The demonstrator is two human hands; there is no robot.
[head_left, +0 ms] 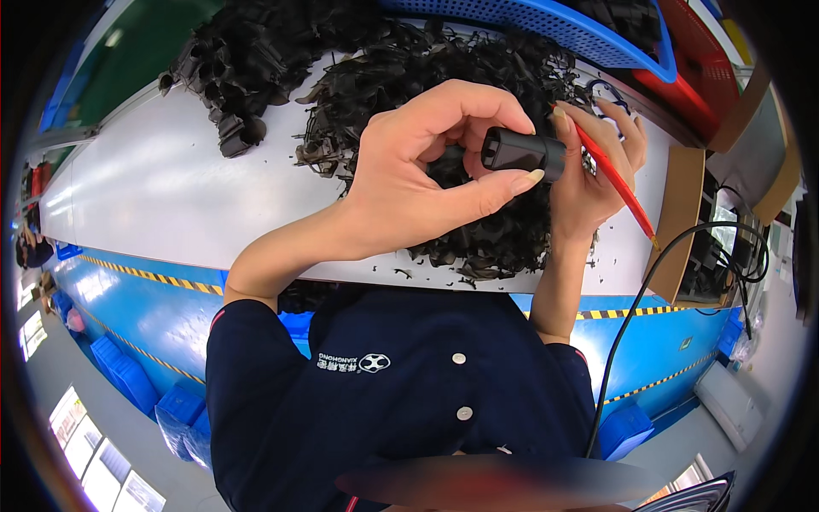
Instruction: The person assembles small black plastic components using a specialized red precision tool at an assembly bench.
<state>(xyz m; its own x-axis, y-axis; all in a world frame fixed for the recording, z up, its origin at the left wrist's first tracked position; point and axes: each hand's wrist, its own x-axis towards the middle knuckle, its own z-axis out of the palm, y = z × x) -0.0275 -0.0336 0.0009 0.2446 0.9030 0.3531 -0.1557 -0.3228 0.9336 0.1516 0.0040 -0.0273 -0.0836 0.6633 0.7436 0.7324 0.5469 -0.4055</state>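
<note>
My left hand (397,175) pinches a black, hollow, tube-like plastic part (520,154) between thumb and fingers, above the table. One end of the part has a moulded opening that faces left. My right hand (589,175) is close against the part's other end, with a slim red pen-shaped tool (610,171) in its grip. The tool slants down to the right, and its working tip is hard to make out behind the fingers. Beneath both hands spreads a heap of thin black plastic scraps (495,230).
More black moulded parts (247,72) are piled at the far left of the white table (171,188). A blue perforated basket (546,30) stands at the back, beside a red basket (695,68). At the right are a cardboard box (682,222) and a looping black cable (636,316).
</note>
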